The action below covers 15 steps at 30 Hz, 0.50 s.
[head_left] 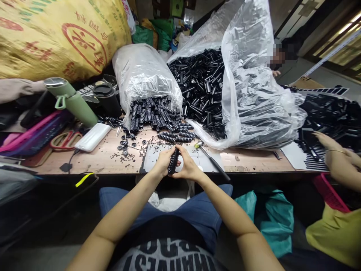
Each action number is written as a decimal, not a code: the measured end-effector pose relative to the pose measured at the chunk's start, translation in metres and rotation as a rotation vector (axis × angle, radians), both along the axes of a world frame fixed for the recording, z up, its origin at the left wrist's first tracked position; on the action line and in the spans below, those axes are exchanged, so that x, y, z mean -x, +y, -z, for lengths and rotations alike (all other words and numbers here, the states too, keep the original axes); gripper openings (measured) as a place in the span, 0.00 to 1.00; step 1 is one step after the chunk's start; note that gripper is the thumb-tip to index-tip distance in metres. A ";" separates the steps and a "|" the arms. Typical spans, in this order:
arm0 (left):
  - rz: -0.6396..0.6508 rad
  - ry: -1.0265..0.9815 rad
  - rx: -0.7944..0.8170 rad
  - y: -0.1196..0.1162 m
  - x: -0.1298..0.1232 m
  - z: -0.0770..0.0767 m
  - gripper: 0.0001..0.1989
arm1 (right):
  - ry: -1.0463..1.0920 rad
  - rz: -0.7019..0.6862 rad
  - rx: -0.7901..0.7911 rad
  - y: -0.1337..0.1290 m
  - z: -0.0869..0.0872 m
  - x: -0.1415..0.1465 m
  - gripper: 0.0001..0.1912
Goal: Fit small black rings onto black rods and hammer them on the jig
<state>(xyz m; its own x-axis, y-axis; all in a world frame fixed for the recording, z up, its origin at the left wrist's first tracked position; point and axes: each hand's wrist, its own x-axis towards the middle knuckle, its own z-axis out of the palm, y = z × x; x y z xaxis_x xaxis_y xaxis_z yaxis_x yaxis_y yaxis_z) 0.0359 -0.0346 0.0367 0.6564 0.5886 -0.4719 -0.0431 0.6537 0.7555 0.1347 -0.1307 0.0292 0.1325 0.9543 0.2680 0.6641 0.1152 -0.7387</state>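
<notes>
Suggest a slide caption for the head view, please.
Both hands, left hand and right hand, grip a ribbed black part beside bags of parts.

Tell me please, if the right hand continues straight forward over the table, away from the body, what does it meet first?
Probably the small hammer lying just beyond the right hand, its head nearest the fingers. Behind it comes the clear bag of black tubes. Depth is hard to judge here.

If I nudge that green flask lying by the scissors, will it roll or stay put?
The green flask lies tilted on its round side, so it would probably roll. Its loop handle and the white case beside it may check that. The smooth body looks slippery and rigid.
</notes>
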 end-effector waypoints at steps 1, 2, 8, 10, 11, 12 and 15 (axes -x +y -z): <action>0.011 0.013 0.006 0.000 0.000 0.000 0.15 | 0.026 0.008 0.007 0.000 0.001 0.000 0.60; 0.020 0.025 0.010 0.000 0.000 0.000 0.15 | 0.055 0.014 0.013 0.000 0.002 0.000 0.60; 0.029 0.081 0.028 -0.001 -0.001 -0.001 0.13 | 0.173 0.026 0.023 0.000 0.009 0.003 0.59; 0.031 0.089 0.027 0.000 -0.002 0.000 0.13 | 0.156 0.036 0.014 0.000 0.011 0.005 0.59; 0.032 0.093 0.027 0.001 -0.003 0.002 0.13 | 0.138 0.040 0.015 0.000 0.011 0.005 0.59; 0.036 0.096 0.026 0.003 -0.003 0.004 0.14 | 0.116 0.045 0.021 0.001 0.012 0.006 0.59; 0.080 0.097 -0.034 0.006 -0.004 0.019 0.17 | 0.039 0.086 0.045 0.002 0.018 0.006 0.59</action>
